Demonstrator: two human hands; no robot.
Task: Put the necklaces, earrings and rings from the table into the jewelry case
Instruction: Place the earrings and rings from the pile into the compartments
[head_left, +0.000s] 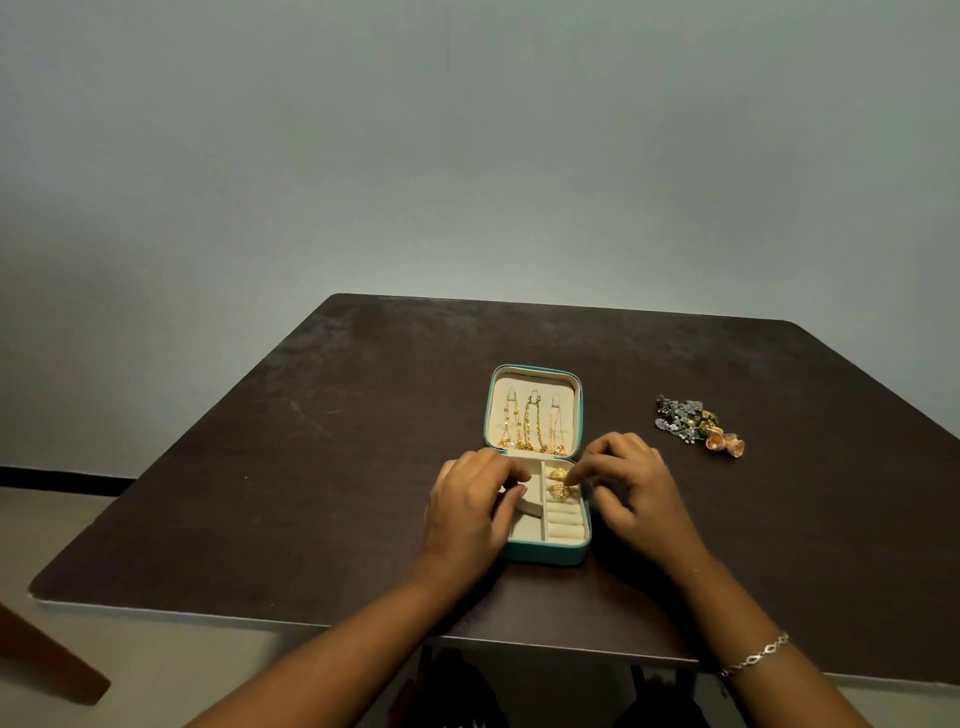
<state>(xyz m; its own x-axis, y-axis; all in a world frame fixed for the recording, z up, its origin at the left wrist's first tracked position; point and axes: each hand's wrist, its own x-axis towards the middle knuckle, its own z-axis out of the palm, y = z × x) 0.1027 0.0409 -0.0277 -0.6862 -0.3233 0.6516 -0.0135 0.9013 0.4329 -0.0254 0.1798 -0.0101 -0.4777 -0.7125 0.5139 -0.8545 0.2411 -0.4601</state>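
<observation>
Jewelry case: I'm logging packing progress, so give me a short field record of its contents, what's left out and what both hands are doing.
case: teal jewelry case, open on the table
lid: three gold necklaces hanging inside
ring rolls: far ring and nearer ring
left out: earrings pile, right of the case
left hand: rests on the case's left compartments, grip unclear
right hand: pinches the nearer ring

Grey wall (467, 156) behind; black skirting strip (52, 475) left; wooden piece (47, 660) on floor (156, 675).
</observation>
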